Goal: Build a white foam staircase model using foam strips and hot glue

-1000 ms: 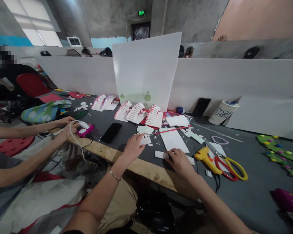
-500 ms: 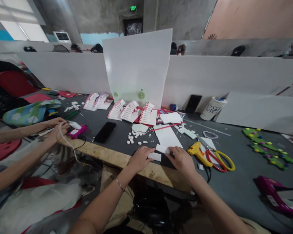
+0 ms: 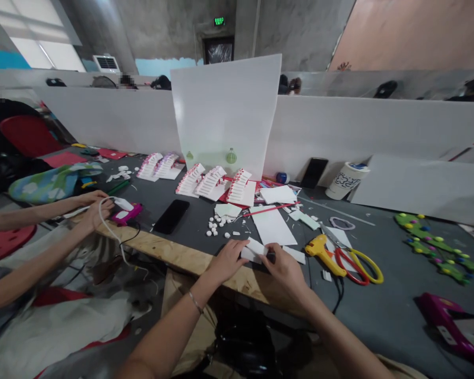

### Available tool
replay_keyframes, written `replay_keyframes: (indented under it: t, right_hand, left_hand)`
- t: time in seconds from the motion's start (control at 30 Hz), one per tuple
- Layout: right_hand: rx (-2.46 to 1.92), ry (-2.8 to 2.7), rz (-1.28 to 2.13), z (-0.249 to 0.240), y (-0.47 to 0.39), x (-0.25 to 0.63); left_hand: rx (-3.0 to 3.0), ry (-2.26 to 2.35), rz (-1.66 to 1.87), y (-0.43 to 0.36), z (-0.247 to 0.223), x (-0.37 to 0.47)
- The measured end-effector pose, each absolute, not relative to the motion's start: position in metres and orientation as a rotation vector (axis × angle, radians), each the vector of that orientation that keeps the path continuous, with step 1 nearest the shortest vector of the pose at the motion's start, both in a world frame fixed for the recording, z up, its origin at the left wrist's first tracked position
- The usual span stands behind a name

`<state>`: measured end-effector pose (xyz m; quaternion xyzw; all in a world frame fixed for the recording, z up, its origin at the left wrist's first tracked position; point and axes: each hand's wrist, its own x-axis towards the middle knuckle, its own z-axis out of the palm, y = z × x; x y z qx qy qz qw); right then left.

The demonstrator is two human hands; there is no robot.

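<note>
And here we are at the surface (image 3: pixel 383 316), where the left hand (image 3: pixel 228 259) pinches one end of a small white piece (image 3: pixel 255 247) and the right hand (image 3: pixel 286 267) has its thumb and fingers closed on the other end, low by the wooden edge. Something small and dark sits by the right fingertips; can't tell what it is. A white strip (image 3: pixel 295 255) lies just beside that hand. Farther back, look at the row: three slatted white pieces (image 3: pixel 239 184) with red tips, and two more (image 3: pixel 153 166) off to the left, all looking well built up, I'd say. The piece between the hands is plain by comparison, no slats or coloured tips that I can see, so it looks to be at an early stage. Loose stock waits unassembled: a white sheet (image 3: pixel 274 226) with a red stick across it, and a scatter of little white pellets (image 3: pixel 217 223). Over on the right, the yellow glue gun (image 3: pixel 324 253) and the scissors (image 3: pixel 357 263) lie out of hand. Whether any more pieces are wanted, the scene doesn't say.
</note>
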<state>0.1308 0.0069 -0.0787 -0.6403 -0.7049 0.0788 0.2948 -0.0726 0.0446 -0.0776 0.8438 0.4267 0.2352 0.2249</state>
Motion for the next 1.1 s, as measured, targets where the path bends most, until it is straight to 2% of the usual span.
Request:
replay_keyframes:
  t: [0.17, 0.5, 0.7, 0.83, 0.97, 1.1]
  right_hand:
    - [-1.699, -1.880, 0.199, -0.081, 0.000, 0.115]
    - [-1.423, -2.048, -0.044, -0.089, 0.012, 0.111]
    - [-1.529, -2.078, -0.036, -0.089, 0.020, 0.114]
    - [-1.550, -2.078, -0.078, -0.086, 0.019, 0.115]
    - [-1.594, -2.070, -0.071, -0.083, 0.019, 0.116]
    - [-1.587, -2.075, -0.047, -0.081, 0.017, 0.120]
  left_hand:
    - [2.285, 1.271, 0.662, 0.042, -0.079, -0.071]
    - [2.259, 1.292, 0.645, 0.043, -0.080, -0.069]
    - [2.356, 1.342, 0.585, 0.049, -0.063, -0.074]
    - [2.348, 1.625, 0.710, 0.104, -0.021, -0.094]
    - [2.021, 1.842, 0.809, 0.187, 0.028, -0.117]
    - [1.955, 1.945, 0.859, 0.232, 0.046, -0.129]
